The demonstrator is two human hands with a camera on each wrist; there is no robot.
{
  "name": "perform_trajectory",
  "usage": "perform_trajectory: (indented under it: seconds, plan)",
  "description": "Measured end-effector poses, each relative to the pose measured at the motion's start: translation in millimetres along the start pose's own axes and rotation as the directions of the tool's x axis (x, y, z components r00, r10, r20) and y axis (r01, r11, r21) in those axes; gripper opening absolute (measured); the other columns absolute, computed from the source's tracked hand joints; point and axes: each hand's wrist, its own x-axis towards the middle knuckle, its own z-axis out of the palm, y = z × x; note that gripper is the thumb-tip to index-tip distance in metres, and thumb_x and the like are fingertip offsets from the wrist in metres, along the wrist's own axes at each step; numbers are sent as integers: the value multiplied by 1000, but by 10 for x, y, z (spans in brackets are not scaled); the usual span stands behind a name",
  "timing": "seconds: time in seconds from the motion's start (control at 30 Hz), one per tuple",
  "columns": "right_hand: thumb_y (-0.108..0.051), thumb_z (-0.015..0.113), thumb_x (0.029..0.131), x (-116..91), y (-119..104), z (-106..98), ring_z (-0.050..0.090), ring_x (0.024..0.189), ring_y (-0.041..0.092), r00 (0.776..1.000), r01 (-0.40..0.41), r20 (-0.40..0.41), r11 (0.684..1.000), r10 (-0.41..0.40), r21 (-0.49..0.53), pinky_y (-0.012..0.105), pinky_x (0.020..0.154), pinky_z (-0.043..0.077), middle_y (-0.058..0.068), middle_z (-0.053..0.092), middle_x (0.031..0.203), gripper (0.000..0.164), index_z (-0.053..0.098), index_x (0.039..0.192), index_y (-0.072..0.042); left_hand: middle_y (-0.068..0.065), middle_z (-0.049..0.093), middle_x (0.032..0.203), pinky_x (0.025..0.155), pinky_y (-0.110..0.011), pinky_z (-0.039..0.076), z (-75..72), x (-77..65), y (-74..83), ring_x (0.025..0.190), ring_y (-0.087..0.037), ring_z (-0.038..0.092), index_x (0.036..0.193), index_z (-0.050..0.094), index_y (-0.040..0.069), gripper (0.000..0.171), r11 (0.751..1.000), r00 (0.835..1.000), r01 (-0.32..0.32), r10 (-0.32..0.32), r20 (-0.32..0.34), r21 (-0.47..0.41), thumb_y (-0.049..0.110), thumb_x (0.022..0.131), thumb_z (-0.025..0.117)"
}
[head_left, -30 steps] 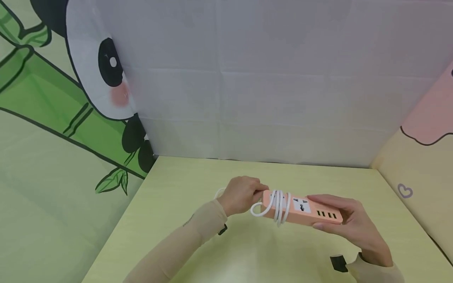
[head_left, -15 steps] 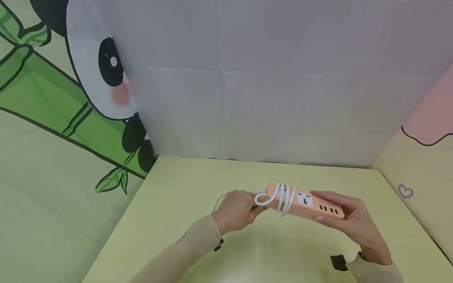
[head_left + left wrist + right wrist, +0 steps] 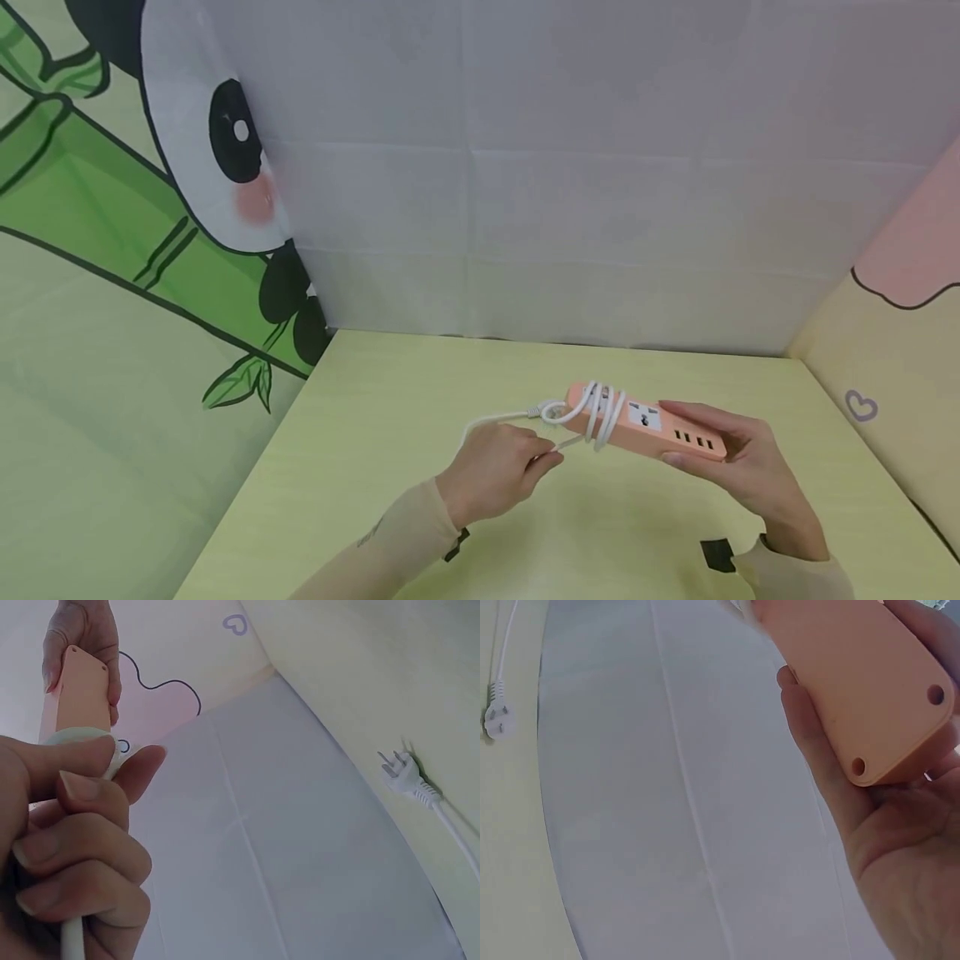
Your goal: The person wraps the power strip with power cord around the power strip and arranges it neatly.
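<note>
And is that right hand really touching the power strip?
Touching: the right wrist view shows the right hand gripping the power strip, holding it along both sides.

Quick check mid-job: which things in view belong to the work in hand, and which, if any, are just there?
In the job:
- peach power strip, held by the right hand
- white cord, wrapped round it and pinched by the left hand
- three-pronged plug, held by neither hand

Just surroundings:
- table
- grey backdrop
- panda print
</note>
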Motion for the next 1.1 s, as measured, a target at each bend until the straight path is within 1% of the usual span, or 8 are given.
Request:
perform_trajectory:
  seconds: [0.27,0.4,0.63,0.7,0.8,0.93,1.03,1.1]
  plan:
    - [26,67,80,-26,-38,19,65,90,4,998,-47,-39,998,45,-43,20,69,56,-6,69,127,56,55,134,15,17,43,57,53,-10,27,-113,-89,57,52,5,35,79,73,22,25,993,999,25,-28,-20,-114,30,100,65]
    - [26,66,80,-51,-47,16,66,90,4,996,-57,-65,998,55,-36,19,69,56,-5,70,126,56,55,134,15,17,42,57,53,-11,26,-180,-132,79,51,4,34,78,73,21,25,991,999,41,-43,-19,-130,30,100,65]
    - [25,66,81,-70,-65,44,66,91,5,996,-72,-57,997,70,-29,20,69,57,-4,69,126,55,54,134,16,16,41,56,52,-11,26,-244,-198,118,51,4,33,78,73,19,26,986,998,48,-52,-22,-161,29,100,65]
    - [25,66,81,-76,-66,44,65,91,5,995,-79,-66,996,76,-43,20,69,57,-4,69,126,56,54,135,16,16,40,56,52,-11,26,-252,-210,127,51,4,33,77,73,19,26,979,997,65,-71,-26,-193,29,100,65]
    - [24,67,81,-90,-70,32,65,91,5,992,-97,-92,993,91,-68,20,69,57,-6,69,126,56,55,135,14,17,38,54,51,-12,25,-262,-226,133,49,5,31,74,71,19,29,955,993,110,-120,-18,-275,29,100,65]
    - [25,67,81,-101,-78,10,65,92,5,992,-85,-104,994,78,-64,19,70,57,-5,69,127,57,55,135,14,16,32,54,50,-13,23,-273,-243,129,48,5,26,71,68,20,32,902,983,166,-182,-2,-398,31,101,65]
    - [26,66,80,-104,-80,-3,65,93,6,994,-52,-98,998,47,-45,19,70,57,-3,69,129,57,54,135,16,18,43,53,50,-12,27,-279,-263,122,49,7,28,72,72,20,31,852,971,202,-238,-14,-482,31,100,65]
    - [26,66,80,-110,-81,-14,65,93,6,993,-54,-109,997,49,-48,19,71,57,-3,69,129,57,54,135,15,17,49,53,51,-13,30,-284,-282,115,49,7,29,74,75,20,30,811,959,229,-283,-17,-538,32,100,65]
